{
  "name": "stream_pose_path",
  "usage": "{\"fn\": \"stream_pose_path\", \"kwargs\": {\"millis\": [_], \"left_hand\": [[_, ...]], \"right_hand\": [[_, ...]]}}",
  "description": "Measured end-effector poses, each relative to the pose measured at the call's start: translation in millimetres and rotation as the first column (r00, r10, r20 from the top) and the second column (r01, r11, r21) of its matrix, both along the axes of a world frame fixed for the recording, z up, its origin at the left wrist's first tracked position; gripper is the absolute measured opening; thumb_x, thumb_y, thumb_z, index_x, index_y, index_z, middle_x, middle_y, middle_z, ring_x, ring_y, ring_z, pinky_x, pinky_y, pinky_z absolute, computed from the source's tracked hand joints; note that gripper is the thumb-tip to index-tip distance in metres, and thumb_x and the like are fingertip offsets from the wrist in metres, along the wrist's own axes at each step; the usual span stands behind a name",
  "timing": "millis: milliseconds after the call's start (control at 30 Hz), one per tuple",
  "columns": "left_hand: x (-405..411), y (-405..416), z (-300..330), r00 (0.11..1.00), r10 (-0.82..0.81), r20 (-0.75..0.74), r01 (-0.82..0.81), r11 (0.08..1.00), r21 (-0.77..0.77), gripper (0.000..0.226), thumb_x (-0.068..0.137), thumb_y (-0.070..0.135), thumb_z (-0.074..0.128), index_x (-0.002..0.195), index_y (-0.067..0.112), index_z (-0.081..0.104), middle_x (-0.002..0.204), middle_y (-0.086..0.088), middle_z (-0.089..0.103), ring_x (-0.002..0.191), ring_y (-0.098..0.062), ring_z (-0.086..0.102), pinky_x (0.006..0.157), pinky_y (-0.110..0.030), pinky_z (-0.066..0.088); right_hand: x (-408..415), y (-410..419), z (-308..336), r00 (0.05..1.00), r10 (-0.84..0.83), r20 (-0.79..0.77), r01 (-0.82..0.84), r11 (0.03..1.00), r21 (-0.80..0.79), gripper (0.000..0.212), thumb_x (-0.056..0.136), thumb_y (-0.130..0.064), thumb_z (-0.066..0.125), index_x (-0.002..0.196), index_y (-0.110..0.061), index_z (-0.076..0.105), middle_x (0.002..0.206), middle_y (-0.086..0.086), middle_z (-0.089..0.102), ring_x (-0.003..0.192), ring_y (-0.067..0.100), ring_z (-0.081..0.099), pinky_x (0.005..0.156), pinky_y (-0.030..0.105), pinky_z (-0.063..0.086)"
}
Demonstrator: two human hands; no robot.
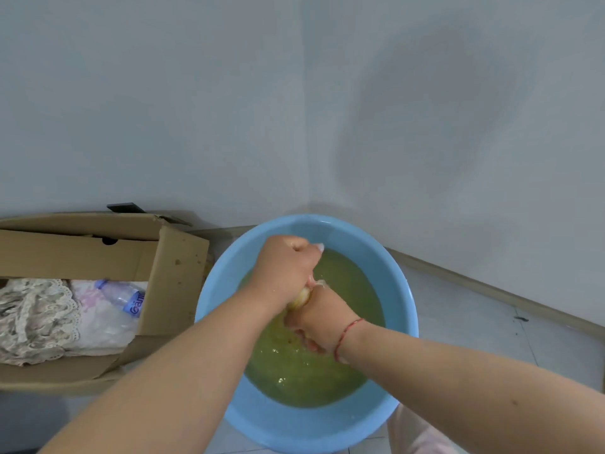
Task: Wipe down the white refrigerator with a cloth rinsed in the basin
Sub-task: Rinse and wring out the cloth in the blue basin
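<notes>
A light blue basin (401, 290) stands on the floor in a wall corner, holding greenish cloudy water (304, 378). Above the water both my hands wring a yellowish cloth (302, 298). Only a short twisted piece of it shows between them. My left hand (284, 270) grips the far end in a fist. My right hand (316, 317), with a red string at the wrist, grips the near end. The refrigerator is out of view.
An open cardboard box (173, 273) lies left of the basin, touching its rim. It holds lacy fabric (36, 319) and a plastic water bottle (122, 298). Grey walls (196, 109) meet behind the basin. Pale floor tiles (474, 322) run to the right.
</notes>
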State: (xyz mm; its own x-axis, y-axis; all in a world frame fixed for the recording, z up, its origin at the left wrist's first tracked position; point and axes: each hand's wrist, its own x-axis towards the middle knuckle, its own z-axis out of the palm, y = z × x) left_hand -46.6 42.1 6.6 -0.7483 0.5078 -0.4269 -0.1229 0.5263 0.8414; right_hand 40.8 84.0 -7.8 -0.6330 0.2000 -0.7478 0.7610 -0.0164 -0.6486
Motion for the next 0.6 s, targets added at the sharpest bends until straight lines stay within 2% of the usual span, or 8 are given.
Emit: {"fn": "stream_pose_path", "kwargs": {"millis": [67, 133, 167, 233, 333, 467, 600], "left_hand": [[4.3, 1.6, -18.9, 0.996, 0.054, -0.068, -0.059, 0.996, -0.071, 0.047, 0.089, 0.016, 0.062, 0.046, 0.008, 0.043, 0.04, -0.01, 0.051, 0.042, -0.019, 0.049, 0.063, -0.036, 0.052], [9.6, 2.0, -33.8, 0.986, 0.14, -0.09, -0.15, 0.983, -0.109, 0.042, 0.088, 0.012, 0.059, 0.049, 0.008, 0.042, 0.047, -0.02, 0.05, 0.043, -0.018, 0.049, 0.051, -0.03, 0.046], [12.8, 1.6, -39.5, 0.977, 0.197, -0.085, -0.206, 0.971, -0.117, 0.039, 0.086, 0.008, 0.058, 0.052, 0.009, 0.04, 0.049, -0.021, 0.046, 0.041, -0.016, 0.048, 0.043, -0.026, 0.038], [18.2, 0.1, -52.8, 0.952, 0.301, -0.059, -0.307, 0.941, -0.141, 0.033, 0.081, 0.002, 0.055, 0.054, 0.01, 0.036, 0.052, -0.015, 0.041, 0.037, -0.014, 0.046, 0.04, -0.023, 0.029], [25.5, 0.4, -71.6, 0.923, 0.384, -0.018, -0.381, 0.905, -0.191, 0.035, 0.073, 0.003, 0.053, 0.053, 0.017, 0.028, 0.057, -0.011, 0.034, 0.049, -0.019, 0.041, 0.053, -0.033, 0.027], [29.5, 0.4, -88.9, 0.897, 0.441, 0.029, -0.422, 0.875, -0.237, 0.03, 0.062, 0.008, 0.049, 0.054, 0.02, 0.024, 0.06, -0.009, 0.035, 0.059, -0.02, 0.038, 0.057, -0.035, 0.026], [30.9, -0.2, -94.7, 0.863, 0.499, 0.081, -0.459, 0.841, -0.286, 0.025, 0.06, 0.012, 0.049, 0.055, 0.019, 0.026, 0.06, -0.01, 0.039, 0.059, -0.02, 0.039, 0.057, -0.035, 0.029]], "right_hand": [[-6.4, -3.0, -28.5, 0.994, 0.113, 0.012, -0.112, 0.969, 0.222, 0.009, 0.081, -0.014, 0.06, 0.088, -0.012, 0.055, 0.076, 0.004, 0.058, 0.065, 0.022, 0.061, 0.048, 0.019, 0.039], [-6.1, -3.8, -48.8, 0.989, 0.139, 0.041, -0.145, 0.938, 0.315, 0.03, 0.084, -0.029, 0.062, 0.11, -0.017, 0.057, 0.103, 0.003, 0.064, 0.092, 0.022, 0.063, 0.067, 0.021, 0.047], [-4.2, -4.8, -56.1, 0.99, 0.135, 0.049, -0.144, 0.93, 0.339, 0.034, 0.086, -0.033, 0.06, 0.115, -0.018, 0.056, 0.108, 0.003, 0.064, 0.098, 0.023, 0.063, 0.073, 0.024, 0.047], [-0.8, -9.0, -63.2, 0.982, 0.166, 0.086, -0.187, 0.896, 0.404, 0.031, 0.089, -0.034, 0.054, 0.116, -0.019, 0.054, 0.106, 0.003, 0.063, 0.1, 0.026, 0.063, 0.075, 0.028, 0.048], [5.0, -14.0, -77.6, 0.968, 0.203, 0.148, -0.248, 0.862, 0.443, 0.027, 0.09, -0.03, 0.05, 0.114, -0.018, 0.053, 0.093, 0.002, 0.055, 0.097, 0.028, 0.063, 0.074, 0.031, 0.048], [11.4, -16.8, -87.9, 0.948, 0.259, 0.187, -0.318, 0.826, 0.465, 0.033, 0.089, -0.02, 0.038, 0.118, -0.01, 0.049, 0.101, 0.006, 0.06, 0.078, 0.025, 0.057, 0.064, 0.031, 0.044], [17.2, -17.7, -88.7, 0.954, 0.229, 0.193, -0.293, 0.847, 0.443, 0.029, 0.089, -0.019, 0.039, 0.116, -0.009, 0.045, 0.098, 0.007, 0.064, 0.084, 0.027, 0.063, 0.063, 0.029, 0.043]]}}
